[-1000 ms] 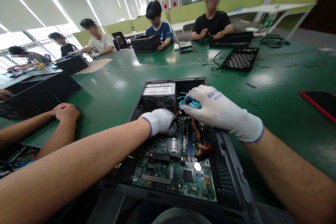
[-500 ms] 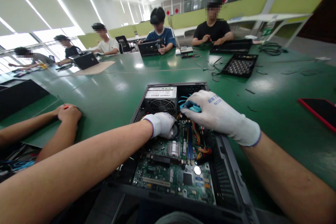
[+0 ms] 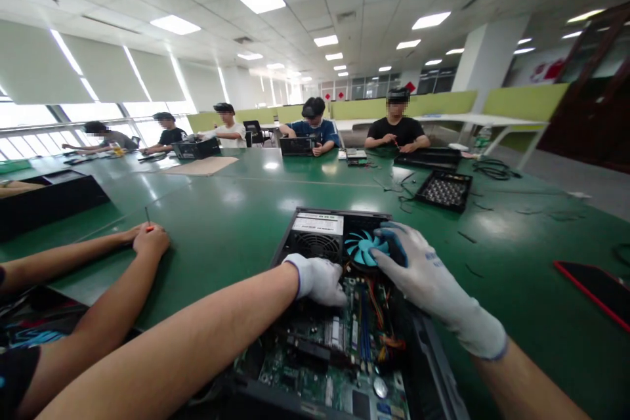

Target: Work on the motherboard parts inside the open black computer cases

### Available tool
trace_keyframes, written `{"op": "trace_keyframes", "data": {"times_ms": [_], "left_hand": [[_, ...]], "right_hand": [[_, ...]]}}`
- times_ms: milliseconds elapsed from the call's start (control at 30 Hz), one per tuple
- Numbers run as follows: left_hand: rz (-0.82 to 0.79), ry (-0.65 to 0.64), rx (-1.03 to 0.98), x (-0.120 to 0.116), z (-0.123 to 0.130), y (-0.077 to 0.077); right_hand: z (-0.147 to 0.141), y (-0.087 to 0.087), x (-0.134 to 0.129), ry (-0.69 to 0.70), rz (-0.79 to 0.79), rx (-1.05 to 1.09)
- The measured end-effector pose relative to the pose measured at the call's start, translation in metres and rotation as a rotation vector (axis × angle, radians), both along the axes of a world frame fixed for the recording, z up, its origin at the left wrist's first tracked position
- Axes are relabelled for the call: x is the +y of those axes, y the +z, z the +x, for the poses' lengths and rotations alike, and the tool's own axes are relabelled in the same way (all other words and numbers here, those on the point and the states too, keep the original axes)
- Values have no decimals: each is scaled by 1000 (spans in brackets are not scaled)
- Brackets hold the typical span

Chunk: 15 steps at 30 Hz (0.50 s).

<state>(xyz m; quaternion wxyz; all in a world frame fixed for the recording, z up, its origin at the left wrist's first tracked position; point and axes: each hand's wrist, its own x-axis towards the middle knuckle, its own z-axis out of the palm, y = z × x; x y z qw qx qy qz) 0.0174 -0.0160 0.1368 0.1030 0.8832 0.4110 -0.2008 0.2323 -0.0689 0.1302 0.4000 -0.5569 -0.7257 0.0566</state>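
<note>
An open computer case [image 3: 440,348] lies before me, with a green motherboard [image 3: 315,371] inside. At its far end sit a power supply [image 3: 315,226] with a black fan grille and a turquoise cooling fan [image 3: 365,248]. My left hand [image 3: 322,281], in a white glove, reaches over the upper part of the motherboard. Its fingers are curled downward, and what they hold, if anything, is hidden. My right hand [image 3: 408,256], gloved with a bluish palm, is at the fan's right edge. Thumb and fingers are spread apart there; whether they touch the fan I cannot tell.
Beside me on the left, another person's hands [image 3: 151,239] hold a thin tool with an orange handle. A red-edged black panel [image 3: 595,292] lies at the right. Across the green table [image 3: 216,230] are a black tray [image 3: 445,190], cables [image 3: 495,167] and several people working on cases.
The view has tilted up. My right hand's fingers have spread and shifted right of the fan, exposing more of its blades. My left hand remains over the motherboard, fingers curled.
</note>
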Motion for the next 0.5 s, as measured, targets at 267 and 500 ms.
{"op": "trace_keyframes", "data": {"times_ms": [267, 500], "left_hand": [[-6, 3, -165, -6, -14, 18], [10, -75, -406, -40, -28, 47]], "right_hand": [[31, -51, -50, -71, -463, 364], [19, -54, -57, 10, -450, 593]]}}
